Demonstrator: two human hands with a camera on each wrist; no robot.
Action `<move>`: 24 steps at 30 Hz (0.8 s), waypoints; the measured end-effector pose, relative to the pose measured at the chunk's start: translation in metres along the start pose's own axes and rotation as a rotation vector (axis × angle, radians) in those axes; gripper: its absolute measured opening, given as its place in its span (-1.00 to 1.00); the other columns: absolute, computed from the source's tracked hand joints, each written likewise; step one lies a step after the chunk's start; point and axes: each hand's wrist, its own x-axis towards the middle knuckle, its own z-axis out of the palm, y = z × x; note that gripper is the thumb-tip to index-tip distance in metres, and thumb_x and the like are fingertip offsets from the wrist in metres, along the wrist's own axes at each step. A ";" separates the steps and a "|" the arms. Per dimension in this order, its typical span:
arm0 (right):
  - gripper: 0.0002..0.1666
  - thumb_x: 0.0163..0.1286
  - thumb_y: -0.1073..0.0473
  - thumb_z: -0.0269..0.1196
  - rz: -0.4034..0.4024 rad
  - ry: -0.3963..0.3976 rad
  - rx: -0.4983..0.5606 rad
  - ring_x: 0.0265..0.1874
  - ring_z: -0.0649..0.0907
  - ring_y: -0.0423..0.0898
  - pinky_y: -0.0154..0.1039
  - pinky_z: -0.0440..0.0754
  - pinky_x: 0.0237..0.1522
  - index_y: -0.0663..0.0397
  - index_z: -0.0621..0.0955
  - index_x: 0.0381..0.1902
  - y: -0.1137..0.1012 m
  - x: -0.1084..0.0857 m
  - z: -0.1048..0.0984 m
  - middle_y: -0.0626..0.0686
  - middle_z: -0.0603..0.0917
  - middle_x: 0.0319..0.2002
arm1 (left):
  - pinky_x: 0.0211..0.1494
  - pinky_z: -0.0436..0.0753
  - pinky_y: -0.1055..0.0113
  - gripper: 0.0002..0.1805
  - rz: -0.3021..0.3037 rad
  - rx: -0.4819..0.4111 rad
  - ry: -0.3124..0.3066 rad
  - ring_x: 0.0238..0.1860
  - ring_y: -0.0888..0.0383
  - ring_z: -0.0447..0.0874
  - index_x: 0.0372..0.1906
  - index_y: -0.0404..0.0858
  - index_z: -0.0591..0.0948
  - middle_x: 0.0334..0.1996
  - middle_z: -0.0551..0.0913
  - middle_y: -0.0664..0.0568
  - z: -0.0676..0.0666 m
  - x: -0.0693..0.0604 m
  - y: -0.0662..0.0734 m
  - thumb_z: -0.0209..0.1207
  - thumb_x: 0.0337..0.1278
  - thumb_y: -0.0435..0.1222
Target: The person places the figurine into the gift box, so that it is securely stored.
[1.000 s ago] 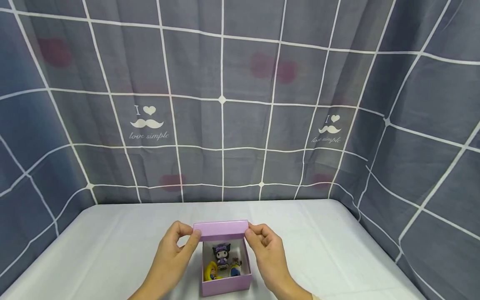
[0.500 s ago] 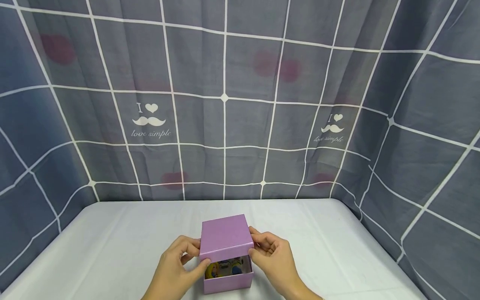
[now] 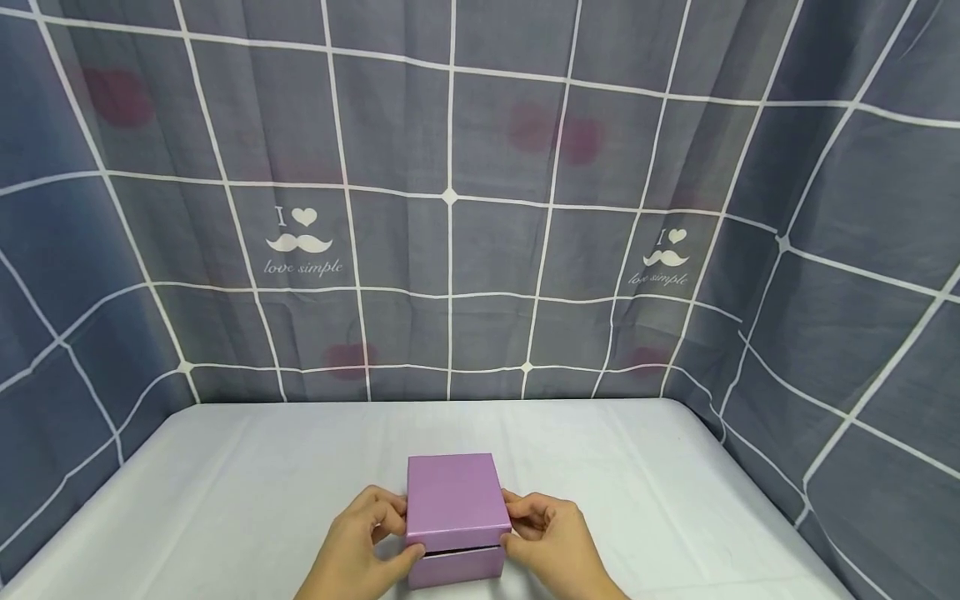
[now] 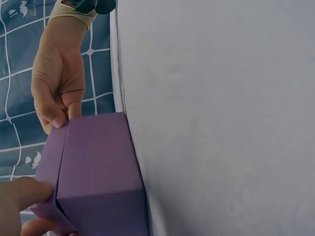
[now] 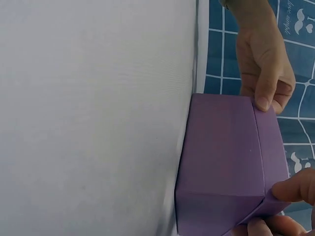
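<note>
A purple lid (image 3: 456, 496) sits over a purple box (image 3: 457, 568) on the white table, with a thin dark gap between them at the front. My left hand (image 3: 363, 542) pinches the lid's left side, thumb at the front corner. On the opposite side my right hand (image 3: 551, 542) pinches the lid in the same way. In the left wrist view the box (image 4: 101, 157) stands on the cloth with its lid (image 4: 51, 157) slightly askew. The small figures inside are hidden by the lid.
A white cloth covers the table (image 3: 285, 467) around the box. Behind and on both sides hangs a dark grey-blue curtain (image 3: 390, 250) with white grid lines.
Both hands have brought the lid from upright behind the box down over its opening. The figures, seen inside before, are now covered.
</note>
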 end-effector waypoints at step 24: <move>-0.75 0.03 0.49 0.34 0.026 -0.044 -0.056 0.07 0.63 0.03 -0.28 0.59 -0.03 0.26 0.69 -0.27 0.005 -0.008 -0.005 0.24 0.60 0.12 | -0.11 0.67 0.29 -0.65 -0.010 -0.010 -0.102 -0.12 0.02 0.63 -0.61 -0.22 0.51 -0.26 0.47 0.03 -0.005 -0.002 -0.001 0.53 -0.34 -0.46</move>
